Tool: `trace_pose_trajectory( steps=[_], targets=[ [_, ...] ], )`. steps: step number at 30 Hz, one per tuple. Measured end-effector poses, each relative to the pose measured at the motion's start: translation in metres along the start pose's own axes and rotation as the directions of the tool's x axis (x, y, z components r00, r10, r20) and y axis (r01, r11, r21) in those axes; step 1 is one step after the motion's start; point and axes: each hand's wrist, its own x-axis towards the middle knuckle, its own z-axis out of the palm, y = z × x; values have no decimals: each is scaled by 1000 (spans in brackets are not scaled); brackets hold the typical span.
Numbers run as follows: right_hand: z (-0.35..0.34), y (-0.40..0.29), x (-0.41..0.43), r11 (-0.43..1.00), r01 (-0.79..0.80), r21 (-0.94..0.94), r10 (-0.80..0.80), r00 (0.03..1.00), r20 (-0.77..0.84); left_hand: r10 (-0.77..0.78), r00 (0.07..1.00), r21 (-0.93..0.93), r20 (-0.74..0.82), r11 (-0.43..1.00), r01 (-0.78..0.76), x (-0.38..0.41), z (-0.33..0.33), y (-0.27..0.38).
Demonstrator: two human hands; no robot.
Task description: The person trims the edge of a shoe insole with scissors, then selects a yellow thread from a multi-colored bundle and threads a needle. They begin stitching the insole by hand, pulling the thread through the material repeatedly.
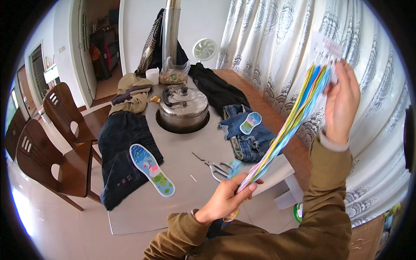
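Observation:
A long bundle of multicoloured embroidery threads [289,120] stretches diagonally between my hands. My left hand [227,198] is closed around its lower end, low over the table's near edge. Raised at the right, my right hand [343,97] holds the upper end, where the threads hang from a clear holder [326,48] with blurred writing. Scissors [216,170] lie on the metal-topped table [175,208] beyond my left hand, beside a small white stick-like piece [193,178]. A large printed insole [152,170] rests partly on dark trousers [125,156]; a smaller insole [250,123] lies on folded denim [248,143].
A lidded metal pot [184,105] sits in the table's round opening, before a stovepipe [170,35]. Tan cloth [130,91], a bag of nuts or similar pieces [174,76] and black clothing [217,86] surround it. Wooden chairs [55,162] stand left; a patterned curtain [269,48] hangs right.

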Motion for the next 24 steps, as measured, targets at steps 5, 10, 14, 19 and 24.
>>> trace_pose_trajectory(
  steps=[5, 10, 14, 19, 24],
  targets=[
    [-15, 13, 50, 999, -3, 42, 7, 996, -91, -29, 995, 115, -97, 993, 40, -40, -4, -38],
    [-15, 31, 45, 997, -56, 61, 62, 993, -105, -41, 967, 421, -252, 895, 148, -79, -16, -71],
    [-21, 47, 46, 995, 29, 98, -9, 979, -205, -128, 934, 597, -332, 738, 313, -114, -20, -99],
    [4, 57, 9, 985, -170, -22, 171, 984, 52, -26, 986, 885, -167, 436, 162, -164, -38, -95],
    [42, 61, -63, 845, -518, -133, 521, 739, 427, -181, 914, 450, -363, 824, 343, -119, -62, -38]
  ],
)
